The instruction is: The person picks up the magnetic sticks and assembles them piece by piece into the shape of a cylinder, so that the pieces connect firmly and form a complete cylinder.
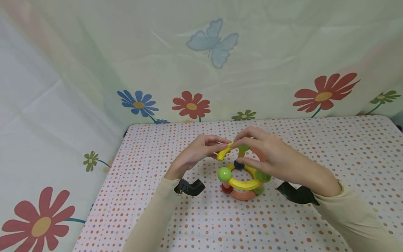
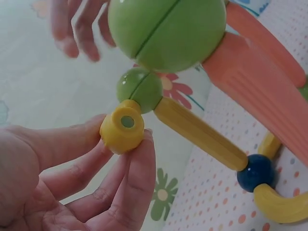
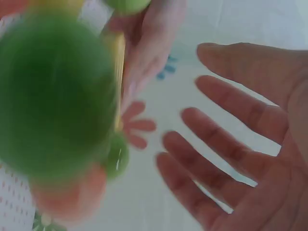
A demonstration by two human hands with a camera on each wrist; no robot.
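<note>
Dotted table (image 1: 330, 147), toy (image 1: 242, 178) mid-table.

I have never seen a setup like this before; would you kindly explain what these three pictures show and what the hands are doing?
No machine here: a person wears three cameras. The head view looks down on a dotted tablecloth where a toy of coloured balls and curved sticks stands. The left hand pinches a yellow stick next to the toy's top green ball; the left wrist view shows this close up. The right hand arches over the toy, and in the blurred right wrist view its fingers are spread and straight.
</note>
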